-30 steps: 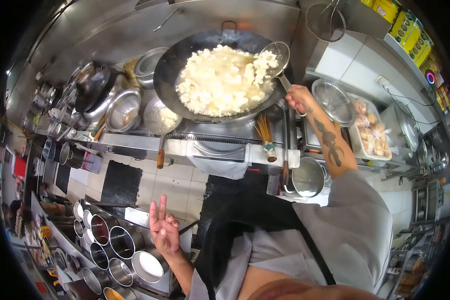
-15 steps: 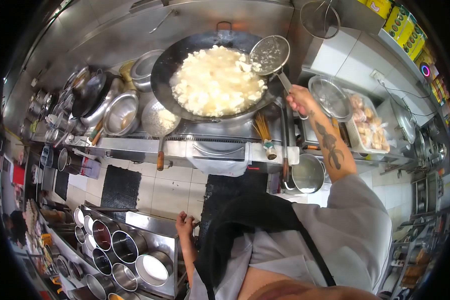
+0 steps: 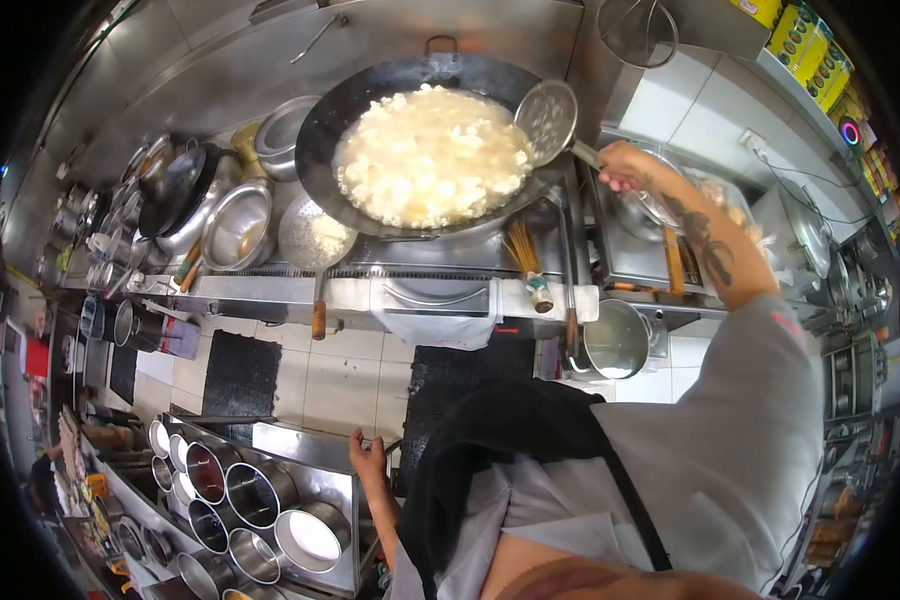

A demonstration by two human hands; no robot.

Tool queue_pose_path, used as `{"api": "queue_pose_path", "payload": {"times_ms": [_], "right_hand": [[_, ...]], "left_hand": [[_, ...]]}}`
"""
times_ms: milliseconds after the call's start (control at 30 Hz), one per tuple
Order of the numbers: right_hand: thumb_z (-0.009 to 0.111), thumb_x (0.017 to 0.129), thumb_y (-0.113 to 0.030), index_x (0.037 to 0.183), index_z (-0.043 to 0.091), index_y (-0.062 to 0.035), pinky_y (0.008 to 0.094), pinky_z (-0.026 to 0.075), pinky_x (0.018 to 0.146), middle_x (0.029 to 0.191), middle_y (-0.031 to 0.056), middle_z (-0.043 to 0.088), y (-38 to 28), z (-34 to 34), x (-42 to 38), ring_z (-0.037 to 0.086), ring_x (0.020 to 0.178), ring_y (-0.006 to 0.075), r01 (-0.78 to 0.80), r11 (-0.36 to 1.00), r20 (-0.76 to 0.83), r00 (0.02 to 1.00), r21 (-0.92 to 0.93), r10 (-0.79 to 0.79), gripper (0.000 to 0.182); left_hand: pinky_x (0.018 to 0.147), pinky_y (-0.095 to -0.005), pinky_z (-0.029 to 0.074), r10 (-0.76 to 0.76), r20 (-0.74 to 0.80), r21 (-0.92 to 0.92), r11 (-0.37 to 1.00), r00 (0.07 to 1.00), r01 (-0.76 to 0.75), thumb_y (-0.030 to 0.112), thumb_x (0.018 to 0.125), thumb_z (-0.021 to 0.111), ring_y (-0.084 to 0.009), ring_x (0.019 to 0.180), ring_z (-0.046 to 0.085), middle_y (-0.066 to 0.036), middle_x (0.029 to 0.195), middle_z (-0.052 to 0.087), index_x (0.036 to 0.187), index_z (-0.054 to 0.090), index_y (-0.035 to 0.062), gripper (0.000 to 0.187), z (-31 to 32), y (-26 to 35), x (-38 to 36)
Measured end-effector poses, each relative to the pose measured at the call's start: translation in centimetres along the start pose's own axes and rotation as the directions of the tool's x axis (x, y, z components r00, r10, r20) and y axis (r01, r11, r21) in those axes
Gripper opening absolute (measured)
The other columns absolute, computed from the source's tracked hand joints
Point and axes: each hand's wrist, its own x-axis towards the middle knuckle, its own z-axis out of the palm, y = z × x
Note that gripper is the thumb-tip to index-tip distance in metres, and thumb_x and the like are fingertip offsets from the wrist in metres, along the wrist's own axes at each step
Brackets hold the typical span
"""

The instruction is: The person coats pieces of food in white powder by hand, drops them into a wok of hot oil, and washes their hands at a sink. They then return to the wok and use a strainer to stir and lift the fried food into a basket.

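Note:
My right hand (image 3: 625, 167) is closed around the handle of a round mesh skimmer (image 3: 547, 118). The skimmer is tilted over the right rim of a large black wok (image 3: 315, 165), its inner edge by the food. Pale, lumpy pieces (image 3: 430, 160) crowd a cloudy, foamy liquid in the wok; their kind I cannot make out. Low beside my body, my left hand (image 3: 368, 458) hangs with fingers loosely apart and holds nothing visible. Nearest to it is the metal-edged cart (image 3: 300, 440) bearing several round pots.
A perforated ladle (image 3: 315, 235) with pale bits rests left of the wok, beside a metal bowl (image 3: 238, 228). A bamboo brush (image 3: 527, 265) lies at the stove front. A pot (image 3: 615, 340) stands lower right. Another strainer (image 3: 638, 32) hangs above right.
My right hand has moved right and slightly up with the skimmer, which has shifted toward the wok's right rim and tilted. My left hand stays low in nearly the same place.

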Motion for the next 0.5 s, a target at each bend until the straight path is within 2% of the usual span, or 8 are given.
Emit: {"api": "queue_pose_path", "payload": {"times_ms": [67,167,267,333,367,400,467,500], "right_hand": [[0.042,0.091,-0.016,0.079,0.047,-0.0066,0.0231,0.031,0.029,0.057,0.0026,0.053,-0.2,-0.5,0.8,0.044,0.036,0.0088,-0.11,0.992,0.199,0.975,0.057,0.097,0.016],[0.039,0.093,-0.015,0.088,0.047,-0.0064,0.0226,0.028,0.028,0.058,-0.0022,0.047,1.2,1.7,6.2,0.041,0.039,0.0068,-0.248,0.92,0.464,0.882,0.304,0.084,0.013],[0.039,0.091,-0.018,0.074,0.046,-0.008,0.0199,0.03,0.029,0.056,-0.0021,0.045,0.3,6.7,8.8,0.039,0.039,0.0063,-0.236,0.893,0.479,0.877,0.384,0.025,0.022],[0.037,0.092,-0.019,0.072,0.044,-0.008,0.0201,0.029,0.029,0.057,-0.0017,0.044,0.4,9.5,8.6,0.04,0.04,0.0063,-0.182,0.908,0.499,0.866,0.377,-0.033,0.024],[0.037,0.092,-0.019,0.072,0.044,-0.0069,0.0204,0.028,0.029,0.057,-0.0006,0.045,0.3,10.1,7.4,0.04,0.04,0.0068,-0.228,0.865,0.527,0.848,0.447,-0.049,0.025],[0.036,0.093,-0.02,0.072,0.045,-0.0064,0.0204,0.027,0.029,0.056,-0.0002,0.045,-0.2,10.3,6.1,0.04,0.04,0.0071,-0.222,0.842,0.487,0.872,0.491,-0.054,0.026],[0.036,0.094,-0.019,0.074,0.045,-0.0067,0.0206,0.027,0.029,0.056,-0.0005,0.043,2.4,8.9,11.2,0.039,0.04,0.0075,-0.19,0.839,0.598,0.779,0.51,-0.188,0.025],[0.036,0.094,-0.019,0.079,0.045,-0.0078,0.0212,0.026,0.029,0.055,-0.0017,0.042,2.3,9.2,10.1,0.037,0.039,0.0071,-0.216,0.804,0.566,0.806,0.554,-0.174,0.021]], "left_hand": [[0.061,-0.0288,0.049,-0.024,-0.024,-0.051,0.998,0.999,0.023,0.006,0.075,0.066,-0.0178,0.075,0.059,-0.02,0.124,0.052,0.126,0.046,-0.0017,0.056,-0.1,1.1,-1.1],[0.06,-0.0286,0.05,-0.043,-0.05,-0.134,0.99,0.998,0.036,0.005,0.077,0.065,-0.0182,0.077,0.059,-0.018,0.126,0.05,0.127,0.046,0.0004,0.054,-0.4,1.0,-1.9],[0.06,-0.0293,0.051,-0.137,-0.041,-0.268,0.956,0.99,0.121,0.004,0.079,0.063,-0.0191,0.08,0.06,-0.016,0.125,0.051,0.127,0.046,0.0023,0.051,-0.2,2.3,-3.8],[0.061,-0.0301,0.052,-0.161,-0.048,-0.328,0.935,0.986,0.137,0.002,0.081,0.061,-0.0197,0.082,0.06,-0.014,0.121,0.053,0.126,0.045,0.0032,0.048,-0.9,3.3,-4.5],[0.061,-0.0304,0.052,-0.189,-0.036,-0.401,0.902,0.981,0.159,0.002,0.082,0.06,-0.0198,0.083,0.06,-0.013,0.12,0.053,0.126,0.045,0.0037,0.047,-1.6,4.1,-4.7],[0.062,-0.0307,0.052,-0.212,-0.016,-0.472,0.863,0.977,0.18,0.001,0.082,0.059,-0.0199,0.084,0.06,-0.012,0.119,0.053,0.126,0.045,0.0042,0.046,-2.1,5.0,-5.0],[0.064,-0.031,0.051,-0.24,0.052,-0.559,0.798,0.969,0.227,0.001,0.084,0.057,-0.0199,0.085,0.061,-0.011,0.119,0.052,0.125,0.045,0.0051,0.044,-2.1,6.2,-5.1],[0.065,-0.031,0.051,-0.247,0.091,-0.577,0.777,0.965,0.253,0.0,0.084,0.056,-0.0198,0.086,0.061,-0.01,0.12,0.052,0.126,0.045,0.0054,0.043,-2.1,6.8,-4.6]]}}
